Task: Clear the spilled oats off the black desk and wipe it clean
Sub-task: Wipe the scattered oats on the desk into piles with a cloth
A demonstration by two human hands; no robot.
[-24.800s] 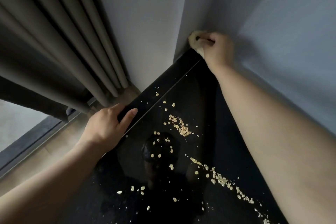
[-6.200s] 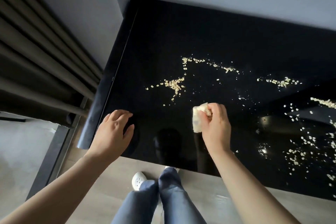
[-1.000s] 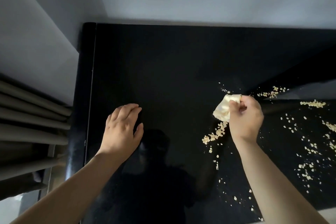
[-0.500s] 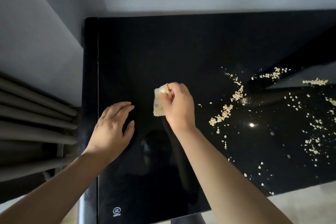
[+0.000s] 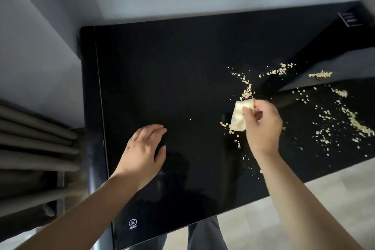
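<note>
- Swung back since half a second ago: right hand has gone from beside the left hand to the oat trail, taking the cloth with it.
- Glossy black desk: nearly all the mess lies right of the grip and just beyond it.
- Flat left hand, well left of the grip: fingers straight, pressing the desk, holding nothing.
- Grip: fingers and thumb pinch a folded yellow cloth, lower edge on the desk.
- Spilled oats: trail meets the cloth's far edge, wide scatter off right.
- Step, my read: herding oats together; wiping not yet begun.
- Next: push rightward, even pressure, or flakes slip under.
</note>
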